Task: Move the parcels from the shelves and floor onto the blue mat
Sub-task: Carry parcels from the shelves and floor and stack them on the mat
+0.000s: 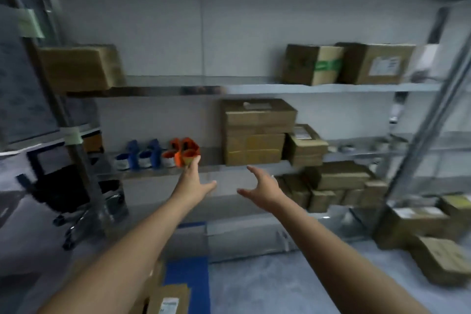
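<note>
Both hands, left hand (193, 181) and right hand (262, 186), reach empty with fingers spread toward the stacked parcels (254, 132) at frame centre; gripping opposite sides should steady the lift.

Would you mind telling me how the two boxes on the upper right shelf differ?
The left box carries a green tape band and sits turned corner-forward; the right box has a white label and faces more squarely. The right box looks wider. Both are brown cardboard, side by side.

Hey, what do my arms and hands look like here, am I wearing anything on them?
Both forearms are bare, with no sleeves in view. The left hand and right hand wear no gloves. No watch or bracelet shows; the blur hides finer detail.
</note>
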{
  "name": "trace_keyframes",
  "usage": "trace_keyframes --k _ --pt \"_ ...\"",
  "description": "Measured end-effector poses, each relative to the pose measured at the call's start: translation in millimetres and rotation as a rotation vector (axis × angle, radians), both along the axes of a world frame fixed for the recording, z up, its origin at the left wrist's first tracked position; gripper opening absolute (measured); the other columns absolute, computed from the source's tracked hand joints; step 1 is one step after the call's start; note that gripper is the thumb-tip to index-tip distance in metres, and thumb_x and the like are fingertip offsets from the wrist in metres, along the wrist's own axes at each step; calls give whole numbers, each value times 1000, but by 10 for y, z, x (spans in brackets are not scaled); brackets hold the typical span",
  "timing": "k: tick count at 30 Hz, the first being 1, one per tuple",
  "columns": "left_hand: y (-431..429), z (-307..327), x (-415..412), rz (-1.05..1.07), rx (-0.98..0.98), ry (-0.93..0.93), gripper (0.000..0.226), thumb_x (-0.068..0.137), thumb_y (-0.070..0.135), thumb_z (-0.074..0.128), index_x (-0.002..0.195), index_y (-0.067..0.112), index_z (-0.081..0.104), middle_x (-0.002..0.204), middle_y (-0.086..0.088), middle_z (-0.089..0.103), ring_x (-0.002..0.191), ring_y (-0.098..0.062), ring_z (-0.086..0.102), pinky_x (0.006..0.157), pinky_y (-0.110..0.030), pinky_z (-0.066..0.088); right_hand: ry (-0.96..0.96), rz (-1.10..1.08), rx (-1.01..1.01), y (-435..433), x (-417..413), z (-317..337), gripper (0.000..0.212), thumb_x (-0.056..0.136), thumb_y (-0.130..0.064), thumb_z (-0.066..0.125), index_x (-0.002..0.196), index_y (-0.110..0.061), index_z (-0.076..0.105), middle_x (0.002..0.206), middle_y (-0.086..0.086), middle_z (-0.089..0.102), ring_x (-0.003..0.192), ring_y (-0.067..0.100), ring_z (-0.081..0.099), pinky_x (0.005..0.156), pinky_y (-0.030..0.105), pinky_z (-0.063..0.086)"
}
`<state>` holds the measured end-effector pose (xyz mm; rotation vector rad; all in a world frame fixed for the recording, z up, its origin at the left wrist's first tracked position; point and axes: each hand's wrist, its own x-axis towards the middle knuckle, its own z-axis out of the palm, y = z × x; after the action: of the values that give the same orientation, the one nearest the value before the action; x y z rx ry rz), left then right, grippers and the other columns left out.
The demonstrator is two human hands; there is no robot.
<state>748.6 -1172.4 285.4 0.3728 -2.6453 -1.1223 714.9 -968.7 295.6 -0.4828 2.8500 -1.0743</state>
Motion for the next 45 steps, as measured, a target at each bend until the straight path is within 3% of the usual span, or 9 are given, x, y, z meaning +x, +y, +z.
trace_keyframes --k 4,13,17,22,26,29,34,40,45 --pt "911 36 -389 -223 -28 -10 89 83 37 73 153 24 21 160 -3 22 144 -22 28 111 -35 29 20 -227 4 1059 -107 -16 70 89 -38 65 149 -20 34 152 0 38 142 19 33 123 44 8" --pt "3406 -86 -1227 -539 -28 -61 82 86 29 72 151 15 26 157 -5 27 142 -21 29 113 -33 28 -16 -453 5 3474 -476 -242 75 88 -43 66 150 -23 31 155 -3 34 141 17 34 121 45 14" --pt "4605 -163 -1615 -659 5 -95 81 84 28 73 150 18 27 154 -4 31 134 -18 38 106 -28 35 -52 -606 12 4661 -672 -382 72 84 -43 69 146 -22 38 149 -1 42 138 18 39 118 45 22" --pt "5813 -309 -2084 -763 26 -86 78 83 24 75 147 11 32 152 -9 35 138 -22 35 111 -30 30 -118 -767 14 5791 -913 -564 77 81 -45 73 145 -20 39 148 4 44 136 26 41 112 43 33" --pt "6580 -542 -2284 -815 76 -182 79 82 26 76 147 12 33 152 -8 35 139 -22 35 113 -31 29 -166 -820 45 6469 -987 -768 80 82 -46 71 149 -21 35 151 1 42 139 22 38 114 37 30" --pt "7102 -708 -2537 -859 31 -222 79 80 32 75 146 18 33 152 -4 35 139 -22 35 117 -45 27 -208 -871 50 6951 -1144 -854 81 83 -47 69 151 -21 32 153 1 39 140 21 36 115 40 27" --pt "7999 -810 -3246 -991 94 -230 80 80 29 77 146 21 32 147 -2 39 130 -16 41 98 -26 36 -197 -943 99 7753 -1709 -805 81 86 -46 68 151 -19 29 156 1 33 143 20 32 116 40 26" --pt "9012 -812 -4274 -1106 -10 -158 83 83 30 74 150 20 26 153 -1 32 139 -19 33 113 -36 34 -181 -1013 43 8591 -2528 -685 84 85 -48 69 153 -20 27 158 0 30 144 20 30 117 41 26" --pt "9651 -972 -4923 -1102 -73 -166 82 83 31 73 150 15 28 153 -3 34 140 -20 33 112 -35 32 -198 -1051 14 9179 -2972 -734 83 84 -48 70 151 -21 30 157 0 31 144 20 30 118 42 27"
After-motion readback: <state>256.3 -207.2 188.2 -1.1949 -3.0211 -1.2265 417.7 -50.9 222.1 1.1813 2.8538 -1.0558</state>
